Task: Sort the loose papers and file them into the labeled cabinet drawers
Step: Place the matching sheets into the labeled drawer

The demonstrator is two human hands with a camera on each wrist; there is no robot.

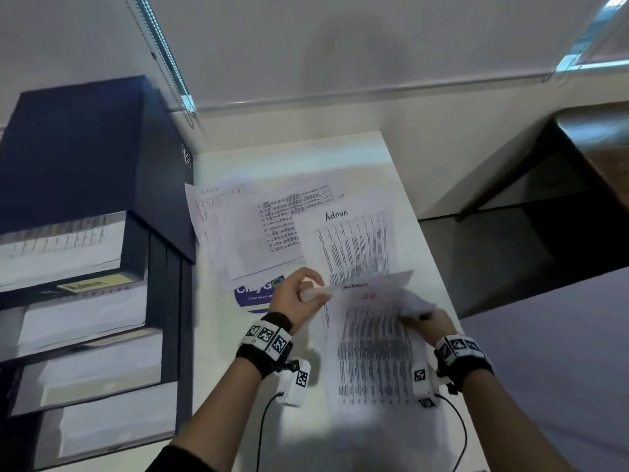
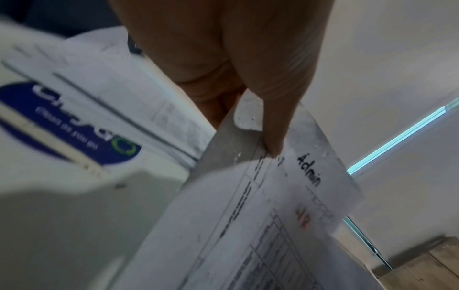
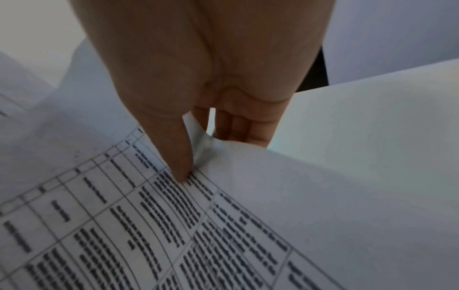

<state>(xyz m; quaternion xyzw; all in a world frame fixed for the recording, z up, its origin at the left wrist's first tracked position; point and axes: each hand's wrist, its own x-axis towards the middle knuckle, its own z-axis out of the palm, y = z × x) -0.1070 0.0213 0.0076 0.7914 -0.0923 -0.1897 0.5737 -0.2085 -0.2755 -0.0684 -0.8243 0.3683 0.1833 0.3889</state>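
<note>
Paper sheet [image 1: 371, 338] pinched at its top edge by left hand [image 1: 299, 298] and right hand [image 1: 430, 323], bare desk [image 1: 401, 434] below

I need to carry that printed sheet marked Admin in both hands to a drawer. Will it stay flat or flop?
Probably floppy: the sheet already curls between the left hand and right hand. It looks thin and light, so likely sags if held by one edge.

"Admin" heads the sheet I hold [image 2: 308, 176], with red "HR" beneath; "Admin" tops another sheet [image 1: 350, 240]; the sticker [image 1: 253, 296] reads "Clean as you go".
</note>
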